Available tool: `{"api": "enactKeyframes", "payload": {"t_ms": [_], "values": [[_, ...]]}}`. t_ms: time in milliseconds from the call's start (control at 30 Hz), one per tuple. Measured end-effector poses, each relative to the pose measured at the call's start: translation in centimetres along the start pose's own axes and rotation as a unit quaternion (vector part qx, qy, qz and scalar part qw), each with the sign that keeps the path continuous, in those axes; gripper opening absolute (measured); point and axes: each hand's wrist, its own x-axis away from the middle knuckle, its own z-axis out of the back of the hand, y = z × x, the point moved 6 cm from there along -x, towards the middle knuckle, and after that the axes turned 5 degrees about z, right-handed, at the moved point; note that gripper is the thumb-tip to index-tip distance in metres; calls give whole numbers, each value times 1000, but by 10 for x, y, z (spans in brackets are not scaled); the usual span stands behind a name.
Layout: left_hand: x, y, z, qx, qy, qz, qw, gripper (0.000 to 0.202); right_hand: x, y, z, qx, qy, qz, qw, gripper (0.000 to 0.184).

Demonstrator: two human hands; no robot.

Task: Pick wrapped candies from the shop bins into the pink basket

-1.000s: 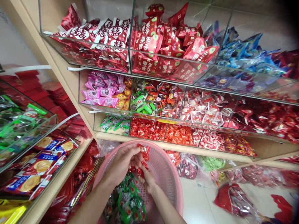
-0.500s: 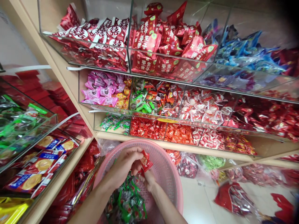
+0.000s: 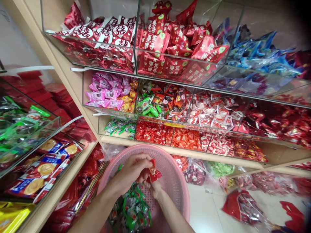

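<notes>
Between both hands is a small red wrapped candy (image 3: 155, 171), held above a pink plastic basket (image 3: 181, 181). My left hand (image 3: 136, 166) pinches its left edge with thumb and fingers. From below, my right hand (image 3: 153, 187) grips its lower end, its fingers partly hidden behind the wrapper and the left hand. Beneath the hands, several green-and-clear wrapped candies (image 3: 133, 207) lie in the basket, mostly on its left side.
Ahead stand shelves with clear bins of red packets (image 3: 155, 42), blue packets (image 3: 262, 55), pink candies (image 3: 104, 94) and orange candies (image 3: 186, 139). At left are biscuit packs (image 3: 43, 171). Bagged candies (image 3: 243, 207) lie on the tiled floor at right.
The red candy has turned and shifted slightly right and down in my fingers. Both hands stay over the basket, and the view has moved only a little.
</notes>
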Motion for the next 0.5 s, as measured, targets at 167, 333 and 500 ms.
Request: {"api": "enactKeyframes", "payload": {"t_ms": [167, 333, 500], "values": [[-1, -1, 0, -10, -1, -1, 1000, 16, -1, 1, 1, 3, 0, -1, 1000, 29], [-3, -3, 0, -21, -2, -5, 1000, 16, -4, 4, 2, 12, -12, 10, 1000, 30], [-5, -5, 1, -30, -11, -13, 999, 17, -6, 5, 3, 19, -16, 14, 1000, 33]]}}
